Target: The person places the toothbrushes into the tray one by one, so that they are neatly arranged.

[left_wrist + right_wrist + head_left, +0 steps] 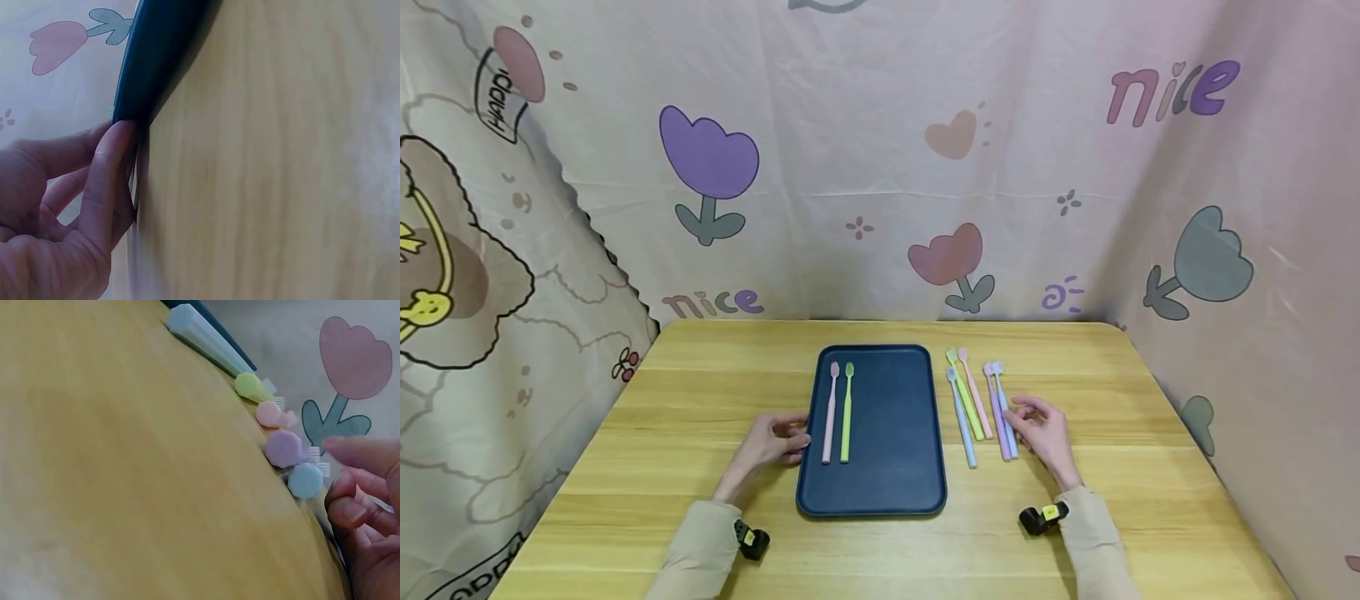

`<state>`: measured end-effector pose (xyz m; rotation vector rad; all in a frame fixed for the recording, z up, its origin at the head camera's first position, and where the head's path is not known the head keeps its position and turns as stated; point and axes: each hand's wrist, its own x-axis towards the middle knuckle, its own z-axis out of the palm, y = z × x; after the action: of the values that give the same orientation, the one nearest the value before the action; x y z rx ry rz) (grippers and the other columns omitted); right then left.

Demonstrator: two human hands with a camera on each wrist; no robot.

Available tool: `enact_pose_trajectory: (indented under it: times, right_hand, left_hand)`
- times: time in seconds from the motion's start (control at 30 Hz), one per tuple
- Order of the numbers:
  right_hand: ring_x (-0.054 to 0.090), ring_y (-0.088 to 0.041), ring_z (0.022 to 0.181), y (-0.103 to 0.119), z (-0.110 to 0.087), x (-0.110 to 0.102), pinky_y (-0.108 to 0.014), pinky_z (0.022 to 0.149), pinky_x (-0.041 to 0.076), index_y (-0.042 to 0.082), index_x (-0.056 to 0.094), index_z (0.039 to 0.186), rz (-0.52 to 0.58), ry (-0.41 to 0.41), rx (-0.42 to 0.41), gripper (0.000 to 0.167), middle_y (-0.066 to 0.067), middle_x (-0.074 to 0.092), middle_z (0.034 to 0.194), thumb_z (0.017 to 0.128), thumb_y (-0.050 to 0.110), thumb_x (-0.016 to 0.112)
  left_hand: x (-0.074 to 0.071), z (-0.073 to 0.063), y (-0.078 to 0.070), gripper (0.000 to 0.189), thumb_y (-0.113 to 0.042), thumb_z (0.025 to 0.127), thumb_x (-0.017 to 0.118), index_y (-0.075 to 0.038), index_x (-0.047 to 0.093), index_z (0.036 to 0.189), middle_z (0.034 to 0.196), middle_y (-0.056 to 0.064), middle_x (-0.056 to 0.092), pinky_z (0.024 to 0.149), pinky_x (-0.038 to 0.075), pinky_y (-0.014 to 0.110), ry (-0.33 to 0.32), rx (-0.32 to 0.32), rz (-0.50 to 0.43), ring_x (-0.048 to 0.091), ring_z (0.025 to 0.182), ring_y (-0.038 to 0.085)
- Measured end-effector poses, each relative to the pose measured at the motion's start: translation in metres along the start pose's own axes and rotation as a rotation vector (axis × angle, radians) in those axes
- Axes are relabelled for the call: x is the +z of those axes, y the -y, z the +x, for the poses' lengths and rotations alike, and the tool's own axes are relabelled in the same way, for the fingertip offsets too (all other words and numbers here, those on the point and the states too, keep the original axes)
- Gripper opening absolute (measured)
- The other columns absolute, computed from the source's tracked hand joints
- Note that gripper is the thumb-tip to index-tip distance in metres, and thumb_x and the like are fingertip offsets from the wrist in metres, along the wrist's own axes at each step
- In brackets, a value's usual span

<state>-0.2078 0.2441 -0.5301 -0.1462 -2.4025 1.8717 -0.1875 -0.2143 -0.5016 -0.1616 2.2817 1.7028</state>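
My left hand [775, 437] holds the left rim of a dark blue tray [895, 433], its thumb and fingertips at the edge in the left wrist view. A pink toothbrush [830, 417] and a green toothbrush [847, 417] lie side by side in the tray, heads away from me. My right hand [1041, 429] hovers beside a purple toothbrush [997, 412] and a light blue toothbrush [1011, 442]. Its index finger reaches out and its fingertips overlap the light blue one in the head view. Nothing is gripped between them.
Between the tray and that pair lie another blue toothbrush [962, 421], a green toothbrush [967, 404] and a pink toothbrush [979, 404], close together at a slant. All rest on a wooden table [700, 392]. A printed curtain [850, 167] hangs behind its far edge.
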Motion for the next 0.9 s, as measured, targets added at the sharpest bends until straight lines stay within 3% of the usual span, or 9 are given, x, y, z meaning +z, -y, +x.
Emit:
enact_pose_trajectory:
  times: [0.53, 0.9]
  right_hand:
    - [0.053, -0.003, 0.05, -0.0045, 0.002, -0.0017, -0.019, 0.041, 0.043, -0.01, 0.064, 0.12, -0.067, 0.013, 0.028, 0.037, -0.002, 0.063, 0.079, 0.089, 0.007, 0.075]
    - [0.056, -0.002, 0.054, -0.0029, 0.004, -0.0002, -0.018, 0.049, 0.05, -0.008, 0.07, 0.113, -0.187, -0.003, 0.036, 0.032, -0.003, 0.065, 0.08, 0.087, 0.008, 0.077]
  left_hand:
    - [0.0004, 0.0001, 0.0006, 0.048, 0.004, 0.091, 0.068, 0.011, 0.055, 0.137, 0.092, 0.013, 0.069, 0.062, 0.062, 0.024, 0.004, 0.007, 0.002, 0.066, 0.068, 0.01]
    - [0.0004, 0.0, 0.0006, 0.048, 0.003, 0.091, 0.068, 0.01, 0.056, 0.137, 0.093, 0.013, 0.068, 0.063, 0.063, 0.025, -0.005, -0.008, 0.013, 0.066, 0.069, 0.01]
